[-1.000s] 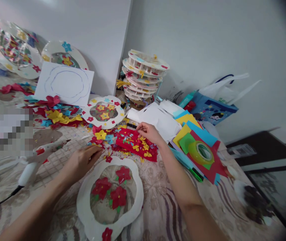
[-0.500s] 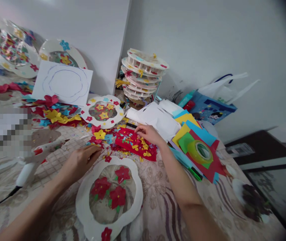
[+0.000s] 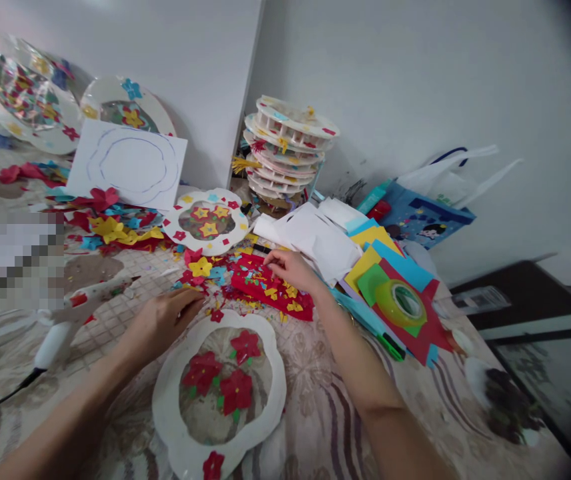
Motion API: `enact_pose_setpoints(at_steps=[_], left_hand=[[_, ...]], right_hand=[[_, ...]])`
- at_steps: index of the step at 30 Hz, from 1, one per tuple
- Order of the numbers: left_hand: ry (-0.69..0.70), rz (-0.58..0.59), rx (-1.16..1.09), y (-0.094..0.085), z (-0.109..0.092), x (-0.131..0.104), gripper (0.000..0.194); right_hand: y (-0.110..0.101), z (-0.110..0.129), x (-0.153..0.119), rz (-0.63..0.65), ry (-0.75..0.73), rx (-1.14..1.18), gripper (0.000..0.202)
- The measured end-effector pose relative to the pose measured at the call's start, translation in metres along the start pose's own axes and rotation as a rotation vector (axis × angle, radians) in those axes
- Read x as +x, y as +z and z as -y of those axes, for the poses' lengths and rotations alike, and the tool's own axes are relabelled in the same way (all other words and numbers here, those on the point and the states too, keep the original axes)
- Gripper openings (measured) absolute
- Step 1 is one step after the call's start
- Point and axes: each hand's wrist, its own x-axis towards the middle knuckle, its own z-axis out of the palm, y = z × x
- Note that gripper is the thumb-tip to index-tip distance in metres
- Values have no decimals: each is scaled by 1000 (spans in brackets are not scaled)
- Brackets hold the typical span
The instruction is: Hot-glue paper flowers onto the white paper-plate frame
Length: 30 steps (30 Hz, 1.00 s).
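Note:
A white scalloped frame [image 3: 270, 427] with a clear centre lies in front of me. Three red paper flowers [image 3: 236, 391] with green leaves show on its centre, and small red flowers sit on its rim. My left hand [image 3: 173, 317] rests at the frame's upper left edge, fingers loosely bent with a gap at the thumb. My right hand [image 3: 290, 268] is over a red sheet [image 3: 265, 293] strewn with small yellow and blue paper cut-outs. Its thumb and fingertips are pinched together; anything between them is too small to make out. Loose paper flowers [image 3: 199, 267] lie between the hands.
A smaller decorated frame [image 3: 173, 230] and a drawn card [image 3: 78, 167] stand behind. At left lies a glue gun [image 3: 73, 320] with a cord. To the right are coloured papers [image 3: 430, 273], a tape roll [image 3: 408, 300] and white sheets [image 3: 310, 230]. Behind rises a tiered stack [image 3: 290, 150].
My right hand has shifted very slightly to the left over the red sheet. My left hand and the white frame look unmoved; the view has moved a little.

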Motion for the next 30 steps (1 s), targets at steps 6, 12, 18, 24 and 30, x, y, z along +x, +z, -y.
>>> enact_pose_setpoints(at_steps=[6, 12, 18, 24, 30], left_hand=[[5, 0, -1, -1, -1, 1, 30], [8, 8, 1, -1, -3, 2, 30], [1, 17, -10, -1, -2, 1, 28], [-1, 18, -18, -1, -2, 2, 28], [0, 20, -17, -3, -4, 3, 29]], right_hand=[[11, 7, 1, -20, -81, -46, 19], [7, 7, 0, 56, -57, 32, 21], [3, 2, 2, -35, -76, -87, 23], [17, -3, 1, 71, -239, -170, 34], [19, -12, 1, -33, -189, -285, 31]])
